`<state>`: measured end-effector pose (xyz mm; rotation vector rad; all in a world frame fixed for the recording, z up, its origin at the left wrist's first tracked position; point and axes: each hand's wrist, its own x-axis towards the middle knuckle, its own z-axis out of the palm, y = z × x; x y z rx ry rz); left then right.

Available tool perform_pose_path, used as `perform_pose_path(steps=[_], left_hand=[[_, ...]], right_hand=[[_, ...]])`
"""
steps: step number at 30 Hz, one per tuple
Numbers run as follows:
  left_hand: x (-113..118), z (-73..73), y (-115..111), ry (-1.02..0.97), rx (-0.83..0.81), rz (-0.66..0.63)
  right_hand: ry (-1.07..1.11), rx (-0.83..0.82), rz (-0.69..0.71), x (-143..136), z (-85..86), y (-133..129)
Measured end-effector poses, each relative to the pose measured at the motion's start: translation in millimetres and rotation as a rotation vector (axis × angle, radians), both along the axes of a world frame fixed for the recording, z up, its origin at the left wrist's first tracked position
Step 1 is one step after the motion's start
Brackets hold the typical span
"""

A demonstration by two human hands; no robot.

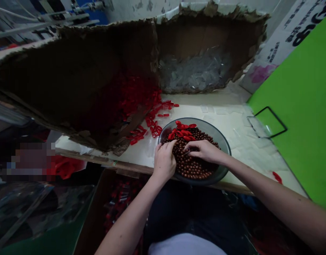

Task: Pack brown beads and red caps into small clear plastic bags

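A grey bowl (223, 146) holds many round, shiny brown beads (196, 170), with several small red plastic pieces (182, 134) lying on top at the far side. Over the bowl's left rim is my left hand (165, 160), its fingers curled inward close to the red pieces; whatever they hold is hidden. My right hand (205, 150) reaches in from the right, thumb and forefinger closed together low over the beads. What sits between those fingertips is too small to make out.
A torn cardboard box (136, 46) stands behind, its left part holding red pieces (136, 92) that spill onto the white table (184, 101), its right part clear plastic pieces (195, 72). A green panel (301, 92) with a black wire handle (284, 124) borders the right. Below is another box (92, 209).
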<state>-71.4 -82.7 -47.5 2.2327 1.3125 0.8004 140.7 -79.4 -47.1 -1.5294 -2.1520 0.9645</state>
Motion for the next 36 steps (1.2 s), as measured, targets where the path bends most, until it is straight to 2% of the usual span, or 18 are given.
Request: perform_pose_path(steps=[3, 8, 12, 16, 18, 24, 29, 36], left_hand=[[0, 0.9, 1, -0.016, 0.01, 0.004], [5, 7.6, 1, -0.177, 0.029, -0.023], [17, 15.9, -1, -0.419, -0.118, -0.121], [30, 21.4, -2, -0.633, -0.414, -0.253], [35, 22.7, -2, -0.706, -0.503, -0.296], [37, 26.1, 1, -0.803, -0.663, -0.246], [34, 32.3, 1, -0.922, -0.835, -0.281], [26, 27.7, 3, -0.918, -0.903, -0.325]], right_hand=[[0.273, -0.104, -0.101, 9, 8.0, -5], [0.566, -0.134, -0.235, 8, 23.6, -18], [0.698, -0.125, -0.289, 4, 29.0, -26], [0.626, -0.031, -0.283, 4, 29.9, -29], [0.557, 0.04, -0.296, 4, 31.8, -30], [0.527, 0.058, -0.235, 3, 47.0, -37], [0.467, 0.06, -0.184, 10, 61.3, -37], [0.379, -0.035, -0.087, 20, 72.0, -29]])
